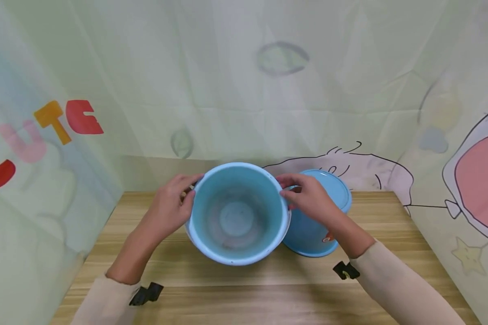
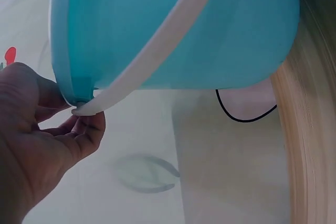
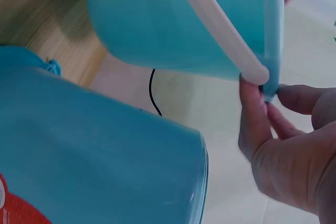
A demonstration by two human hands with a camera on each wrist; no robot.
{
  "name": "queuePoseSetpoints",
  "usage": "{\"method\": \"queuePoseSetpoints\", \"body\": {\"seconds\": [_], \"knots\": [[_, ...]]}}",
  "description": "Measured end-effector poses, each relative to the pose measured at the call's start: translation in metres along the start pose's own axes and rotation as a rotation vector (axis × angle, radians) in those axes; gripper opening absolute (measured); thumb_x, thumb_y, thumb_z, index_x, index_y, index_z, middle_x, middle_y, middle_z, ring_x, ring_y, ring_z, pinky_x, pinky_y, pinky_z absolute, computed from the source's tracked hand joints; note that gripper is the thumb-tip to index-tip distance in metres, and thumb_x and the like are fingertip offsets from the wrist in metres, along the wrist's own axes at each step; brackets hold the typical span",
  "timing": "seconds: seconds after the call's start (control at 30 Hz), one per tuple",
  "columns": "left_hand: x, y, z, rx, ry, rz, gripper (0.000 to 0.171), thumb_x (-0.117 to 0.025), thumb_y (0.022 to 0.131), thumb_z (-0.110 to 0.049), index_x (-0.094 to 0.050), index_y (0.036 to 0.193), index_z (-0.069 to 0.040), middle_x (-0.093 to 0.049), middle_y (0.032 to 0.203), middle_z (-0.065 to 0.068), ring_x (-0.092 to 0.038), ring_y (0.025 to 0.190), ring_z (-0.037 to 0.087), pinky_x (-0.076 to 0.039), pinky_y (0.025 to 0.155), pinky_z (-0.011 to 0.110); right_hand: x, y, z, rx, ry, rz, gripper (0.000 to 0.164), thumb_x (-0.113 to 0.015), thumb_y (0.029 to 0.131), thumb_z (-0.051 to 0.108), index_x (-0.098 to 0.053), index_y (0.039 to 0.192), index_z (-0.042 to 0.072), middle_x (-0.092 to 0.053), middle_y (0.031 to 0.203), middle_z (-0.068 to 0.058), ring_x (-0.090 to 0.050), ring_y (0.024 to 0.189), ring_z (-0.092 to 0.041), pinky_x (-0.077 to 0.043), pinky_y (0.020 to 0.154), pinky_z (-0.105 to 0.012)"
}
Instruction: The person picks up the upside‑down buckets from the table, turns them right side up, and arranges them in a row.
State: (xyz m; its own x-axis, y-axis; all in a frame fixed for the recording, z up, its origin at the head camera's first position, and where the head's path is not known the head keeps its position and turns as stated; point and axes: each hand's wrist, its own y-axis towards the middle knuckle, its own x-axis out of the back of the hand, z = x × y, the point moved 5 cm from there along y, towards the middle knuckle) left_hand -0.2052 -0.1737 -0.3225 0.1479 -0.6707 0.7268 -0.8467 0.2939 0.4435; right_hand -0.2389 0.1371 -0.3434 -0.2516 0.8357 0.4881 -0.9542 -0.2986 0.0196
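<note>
The fingers of the left hand (image 1: 168, 205) pinch the rim of a light blue bucket (image 1: 236, 219) at the spot where its pale handle (image 2: 152, 48) is fixed, and the fingers of the right hand (image 1: 309, 194) hold the same rim on the opposite side, by the other end of the handle. The bucket is between the two hands over the counter (image 1: 219, 298), its mouth pointing up toward the head camera so that its round inner floor shows, and its long axis running from that mouth down to the base near the counter; whether the base touches the wood cannot be told. The handle slants down across the bucket's outer wall from the rim. Just to the right stands a darker blue container (image 1: 309, 230), a red label (image 1: 328, 237) on its side and its round lighter end facing upward. Further out, both wrists run into beige sleeves (image 1: 406, 289), a small black piece (image 1: 346, 271) at each cuff. Behind the wood-grained counter hangs a pale green backdrop (image 1: 227, 90), printed with colourful letters (image 1: 53, 119) at left and a pink balloon (image 1: 484, 180) at right.
</note>
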Motion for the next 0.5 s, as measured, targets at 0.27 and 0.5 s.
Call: {"method": "queuePoseSetpoints", "body": {"seconds": [0.27,0.5], "knots": [[-0.007,0.009,0.011,0.101,-0.018,0.063,0.038,-0.056,0.101,-0.001,-0.063,0.138,0.001,-0.067,0.123,0.023,-0.07,0.102,0.036,-0.063,0.081,0.05,-0.003,0.007,-0.004,-0.07,-0.054,-0.002,0.041,-0.065,0.101,0.014,-0.06,0.141,0.008,-0.068,0.126,-0.014,-0.07,0.111,-0.031,-0.065,0.078,-0.038],[-0.009,0.016,0.02,0.173,-0.045,0.111,0.037,-0.051,0.102,-0.001,-0.063,0.137,0.002,-0.069,0.12,0.023,-0.069,0.103,0.038,-0.062,0.082,0.051,-0.008,0.01,0.005,-0.039,-0.165,-0.019,0.039,-0.062,0.1,0.016,-0.062,0.138,0.008,-0.07,0.127,-0.012,-0.072,0.108,-0.031,-0.064,0.074,-0.036]]}}
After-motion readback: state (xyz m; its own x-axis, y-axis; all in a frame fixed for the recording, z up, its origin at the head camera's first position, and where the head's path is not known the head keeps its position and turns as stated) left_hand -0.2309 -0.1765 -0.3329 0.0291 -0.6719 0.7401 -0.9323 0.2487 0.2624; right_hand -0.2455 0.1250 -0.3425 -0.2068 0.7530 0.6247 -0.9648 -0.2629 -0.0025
